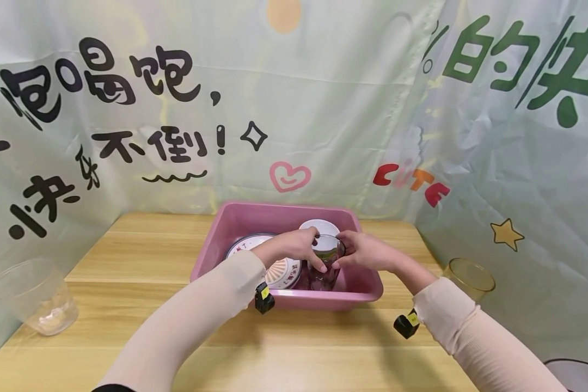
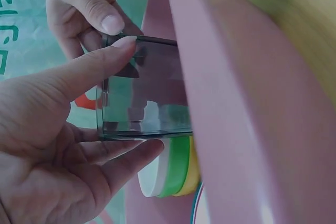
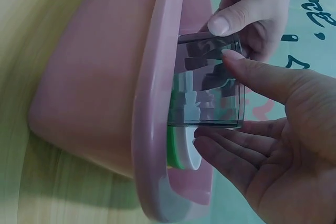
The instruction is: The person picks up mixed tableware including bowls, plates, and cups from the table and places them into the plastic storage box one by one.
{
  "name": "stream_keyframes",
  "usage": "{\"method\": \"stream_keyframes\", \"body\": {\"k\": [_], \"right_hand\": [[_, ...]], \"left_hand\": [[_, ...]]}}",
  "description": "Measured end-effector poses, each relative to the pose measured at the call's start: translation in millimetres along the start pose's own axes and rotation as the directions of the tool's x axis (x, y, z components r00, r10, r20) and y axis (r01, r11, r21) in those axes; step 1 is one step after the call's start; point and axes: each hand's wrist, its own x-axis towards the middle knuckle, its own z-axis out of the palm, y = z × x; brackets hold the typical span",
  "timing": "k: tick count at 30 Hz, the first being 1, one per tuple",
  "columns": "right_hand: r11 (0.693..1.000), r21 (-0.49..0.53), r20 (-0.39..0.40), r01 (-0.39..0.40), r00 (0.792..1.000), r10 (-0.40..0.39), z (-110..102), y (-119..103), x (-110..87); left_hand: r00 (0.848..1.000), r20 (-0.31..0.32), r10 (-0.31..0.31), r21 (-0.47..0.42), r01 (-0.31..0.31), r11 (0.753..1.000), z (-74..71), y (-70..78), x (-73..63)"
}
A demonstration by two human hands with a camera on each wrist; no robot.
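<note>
Both hands hold a dark grey see-through cup (image 1: 324, 280) at the front right of a pink basin (image 1: 294, 298). From the left, my left hand (image 1: 296, 246) grips the cup near its rim, thumb on the near side. My right hand (image 1: 372, 251) grips the opposite side, its thumb close to the left one. In both wrist views the cup's lower part is hidden behind the basin wall. Beyond the cup, a stack of white, green and yellow bowls (image 2: 177, 169) sits in the basin. Plates with a printed rim (image 1: 283, 276) lie to the cup's left, partly covered by the left forearm.
A clear cup (image 1: 54, 305) stands at the left of the wooden table (image 1: 152, 261). An amber cup (image 1: 470, 277) stands at the right, partly behind the right sleeve. A white rounded thing (image 1: 578, 375) is cut off at the lower right corner. Printed cloth hangs behind and at the sides.
</note>
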Motion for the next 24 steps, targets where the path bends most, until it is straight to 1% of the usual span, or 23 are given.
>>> {"method": "stream_keyframes", "body": {"k": [2, 4, 9, 13, 16, 21, 24], "right_hand": [[1.0, -0.002, -0.002, -0.01, 1.0, 0.01, 0.0, 0.7, -0.6], [1.0, 0.019, 0.005, -0.011, 1.0, 0.011, 0.0, 1.6, -1.2], [0.994, 0.101, 0.029, -0.033, 0.999, 0.03, -0.3, 3.4, -5.0], [0.991, 0.129, 0.041, -0.033, 0.999, 0.028, -0.2, 5.0, -7.7], [0.985, 0.173, 0.052, -0.007, 0.999, -0.002, 0.0, 8.1, -9.6], [0.97, 0.241, 0.059, 0.021, 0.998, -0.037, -2.3, 12.9, -14.7], [0.97, 0.243, 0.047, 0.031, 0.998, -0.043, -4.4, 14.0, -17.8]], "left_hand": [[1.0, 0.008, 0.003, 0.029, -0.004, 1.0, -0.6, 0.9, 0.6], [1.0, 0.013, 0.007, 0.047, -0.007, 0.999, -0.6, 1.2, 1.5], [1.0, 0.017, 0.012, 0.062, -0.013, 0.998, -0.3, 1.7, 1.9], [1.0, 0.007, 0.018, 0.068, -0.018, 0.998, -1.5, -0.5, -0.7], [0.999, -0.008, 0.031, 0.038, -0.03, 0.999, -5.0, -3.3, -4.9], [0.998, -0.04, 0.053, -0.075, -0.056, 0.996, -15.2, -5.9, -18.7], [0.996, -0.056, 0.076, -0.125, -0.083, 0.989, -20.2, -10.2, -27.8]]}}
